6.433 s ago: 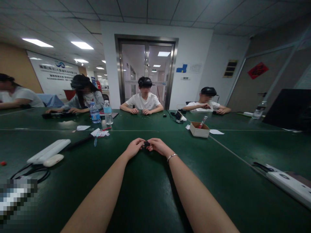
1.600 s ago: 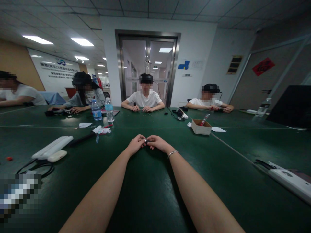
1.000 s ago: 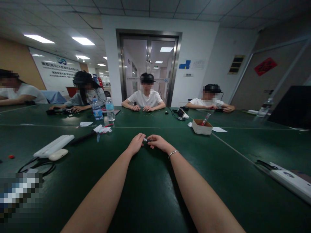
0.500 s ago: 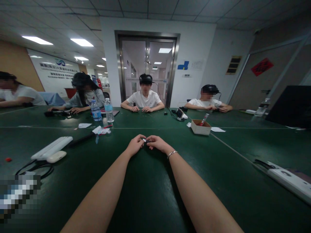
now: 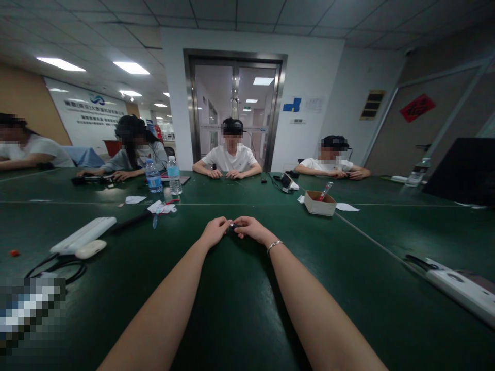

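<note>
Small dark object [image 5: 235, 226] over the green table [image 5: 240, 299] is pinched by the right hand [image 5: 249, 227], whether the left hand [image 5: 214, 231] grips I cannot tell, and with less silvery end [image 5: 232, 225] showing than a second ago, I judge handling unfinished.

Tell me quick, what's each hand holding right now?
Left hand: curled at one end of a small dark object; grip cannot be told.
Right hand: closed, holding that object.

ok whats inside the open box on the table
One slim red-and-pale stick shows in the box, leaning with its top end above the rim. The near wall hides much of the floor, so whatever else may lie low in there can't be seen.
</note>
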Motion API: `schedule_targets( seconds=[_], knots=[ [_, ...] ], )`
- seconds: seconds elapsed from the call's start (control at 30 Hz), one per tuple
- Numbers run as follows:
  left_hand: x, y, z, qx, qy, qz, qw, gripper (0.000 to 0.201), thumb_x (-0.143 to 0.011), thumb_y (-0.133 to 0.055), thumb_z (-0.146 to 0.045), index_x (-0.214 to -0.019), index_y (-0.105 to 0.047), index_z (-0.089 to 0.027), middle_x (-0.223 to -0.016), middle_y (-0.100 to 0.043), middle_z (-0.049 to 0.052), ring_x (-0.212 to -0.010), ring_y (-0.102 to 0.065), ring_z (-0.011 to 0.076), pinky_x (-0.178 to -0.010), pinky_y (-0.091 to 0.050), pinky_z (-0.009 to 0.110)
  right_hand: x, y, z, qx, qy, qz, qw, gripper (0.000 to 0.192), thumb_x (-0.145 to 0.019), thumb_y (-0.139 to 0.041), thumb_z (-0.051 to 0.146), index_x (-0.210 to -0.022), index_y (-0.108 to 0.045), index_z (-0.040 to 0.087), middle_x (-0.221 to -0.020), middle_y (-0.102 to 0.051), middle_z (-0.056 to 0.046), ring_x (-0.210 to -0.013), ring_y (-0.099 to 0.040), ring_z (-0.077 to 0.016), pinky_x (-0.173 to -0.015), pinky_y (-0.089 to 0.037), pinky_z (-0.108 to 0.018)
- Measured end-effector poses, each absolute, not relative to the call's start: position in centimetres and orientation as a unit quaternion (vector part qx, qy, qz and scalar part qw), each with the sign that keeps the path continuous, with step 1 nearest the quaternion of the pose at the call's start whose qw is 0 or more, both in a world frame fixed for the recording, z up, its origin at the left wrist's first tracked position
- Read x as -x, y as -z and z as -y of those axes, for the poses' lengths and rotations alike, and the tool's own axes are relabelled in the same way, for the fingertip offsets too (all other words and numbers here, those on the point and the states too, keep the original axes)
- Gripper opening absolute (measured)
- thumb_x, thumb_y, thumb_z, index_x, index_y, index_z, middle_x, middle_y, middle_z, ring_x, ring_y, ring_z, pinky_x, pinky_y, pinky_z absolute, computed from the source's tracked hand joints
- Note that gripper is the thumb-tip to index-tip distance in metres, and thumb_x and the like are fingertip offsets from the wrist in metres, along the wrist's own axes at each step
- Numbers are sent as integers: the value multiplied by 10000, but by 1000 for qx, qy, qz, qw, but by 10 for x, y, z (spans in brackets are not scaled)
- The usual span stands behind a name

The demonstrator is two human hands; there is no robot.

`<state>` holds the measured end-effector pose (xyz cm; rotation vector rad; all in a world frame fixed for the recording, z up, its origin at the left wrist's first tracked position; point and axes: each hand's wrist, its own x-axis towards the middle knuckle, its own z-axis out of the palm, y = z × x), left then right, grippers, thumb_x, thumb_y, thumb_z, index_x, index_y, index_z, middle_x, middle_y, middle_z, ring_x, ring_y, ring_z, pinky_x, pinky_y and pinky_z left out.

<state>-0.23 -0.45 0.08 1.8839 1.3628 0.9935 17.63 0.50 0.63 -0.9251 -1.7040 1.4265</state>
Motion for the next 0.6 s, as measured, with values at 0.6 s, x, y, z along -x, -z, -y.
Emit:
schedule_targets(
  seconds=[0.6],
  knots=[
    [-2, -3, 8, -688, -453, -481, 301, 349, -827, -407, -436, -1003, -578, -188, -985, -571, 73, -680, -549, 140, -567, -423, 241, -176, -7, -4, 357, -567, 642, 373, 251, -684, -653, 68, -920, -589, 123, -729, -605, 3, -497, -542, -50, -511, -480, -175]
  ],
)
